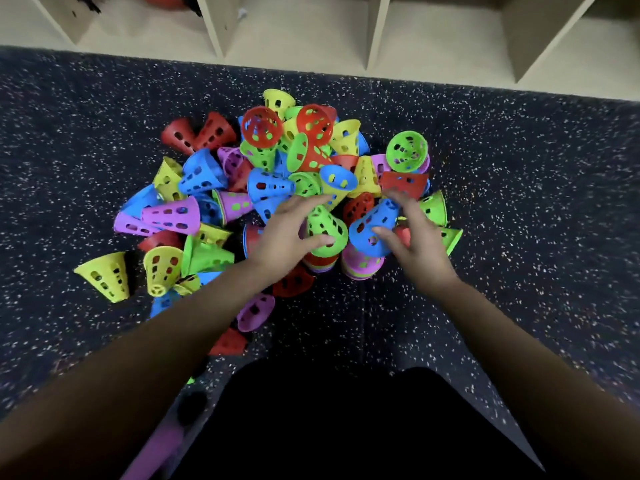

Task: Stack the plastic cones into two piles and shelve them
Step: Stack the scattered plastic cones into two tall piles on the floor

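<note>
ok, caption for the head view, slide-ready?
Left hand grips a green perforated plastic cone, right hand a blue perforated plastic cone, amid a multicoloured cone heap.

On the floor (519, 237), before the shelf (374, 29): a heap of cones (277, 174). At its near edge, two stacks side by side, left stack (320, 263) and right stack (362, 268). Left hand (287, 233) around the left cone (327, 233) atop the first, right hand (419, 237) around the right cone (370, 226) atop the second.

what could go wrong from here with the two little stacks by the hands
1. The green cone under the left hand sits tilted on the left stack; pushed down crooked, it may jam or tip it.
2. The blue cone at the right hand tilts over the right stack; loose cones crowd both, so a nudge could topple them.
</note>
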